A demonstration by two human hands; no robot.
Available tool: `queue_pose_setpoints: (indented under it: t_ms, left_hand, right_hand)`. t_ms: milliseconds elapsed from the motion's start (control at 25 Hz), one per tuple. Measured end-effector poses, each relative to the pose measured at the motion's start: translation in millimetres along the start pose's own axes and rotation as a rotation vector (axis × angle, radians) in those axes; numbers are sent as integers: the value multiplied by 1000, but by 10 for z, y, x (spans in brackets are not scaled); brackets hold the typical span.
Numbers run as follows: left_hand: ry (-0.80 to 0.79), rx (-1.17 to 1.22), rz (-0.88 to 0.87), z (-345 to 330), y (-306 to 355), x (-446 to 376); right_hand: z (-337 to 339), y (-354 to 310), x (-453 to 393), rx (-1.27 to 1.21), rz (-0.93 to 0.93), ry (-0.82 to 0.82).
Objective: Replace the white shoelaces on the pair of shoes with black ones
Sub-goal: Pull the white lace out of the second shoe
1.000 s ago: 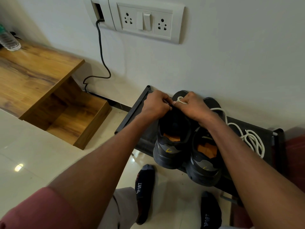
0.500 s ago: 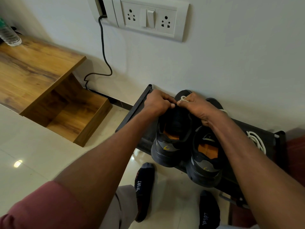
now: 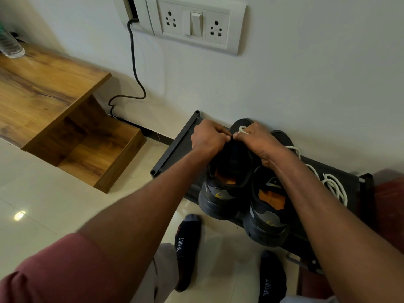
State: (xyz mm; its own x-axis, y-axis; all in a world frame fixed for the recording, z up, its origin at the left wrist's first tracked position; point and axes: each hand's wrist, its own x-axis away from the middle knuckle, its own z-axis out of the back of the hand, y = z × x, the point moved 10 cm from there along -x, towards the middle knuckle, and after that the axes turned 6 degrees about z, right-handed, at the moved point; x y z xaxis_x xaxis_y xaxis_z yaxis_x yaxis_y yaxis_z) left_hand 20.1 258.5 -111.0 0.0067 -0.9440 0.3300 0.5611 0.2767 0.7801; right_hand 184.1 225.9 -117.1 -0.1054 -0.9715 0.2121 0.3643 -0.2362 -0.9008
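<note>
White lace (image 3: 242,129) pinched in right hand (image 3: 256,143) fingers; left hand (image 3: 207,138) fingers curled, grasp unclear, over left shoe (image 3: 227,180).

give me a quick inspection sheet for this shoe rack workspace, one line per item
surface: black shoe rack against the wall, bearing both shoes.
job's things: left shoe and right shoe, heels toward the camera; white lace trails in a loose pile on the rack right of the shoes, one loop at the right hand; no black lace seen.
clutter: plastic bottle on the wooden table.
grippers: left hand and right hand meet over the left shoe's toe end, fingers curled; right hand pinches the white lace; what the left hand holds is hidden.
cables: black cable runs from the wall plate to the floor.
surroundings: socket panel, tiled floor, socked feet.
</note>
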Motion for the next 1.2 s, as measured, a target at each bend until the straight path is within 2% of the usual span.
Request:
queue_pose_setpoints:
  t_ms: [240, 440, 560, 640, 960, 1080, 1200]
  left_hand:
    - [-137, 184, 54, -75, -87, -105]
    - [-181, 323, 115, -135, -111, -94]
    - [-98, 203, 88, -53, -110, -105]
    - [-131, 156, 81, -22, -83, -108]
    - [-362, 480, 309, -283, -214, 11]
    - [-372, 477, 275, -308, -183, 16]
    - [-301, 281, 127, -317, -87, -31]
  right_hand:
    - [-63, 135, 39, -285, -178, -16]
    - [-70, 209, 102, -491, -283, 27]
    - [-5, 112, 99, -339, -202, 25]
    - [107, 43, 119, -206, -143, 45]
    - [242, -299, 168, 489, 142, 168]
    - [266, -314, 157, 532, 136, 174]
    - [285, -351, 191, 492, 157, 179]
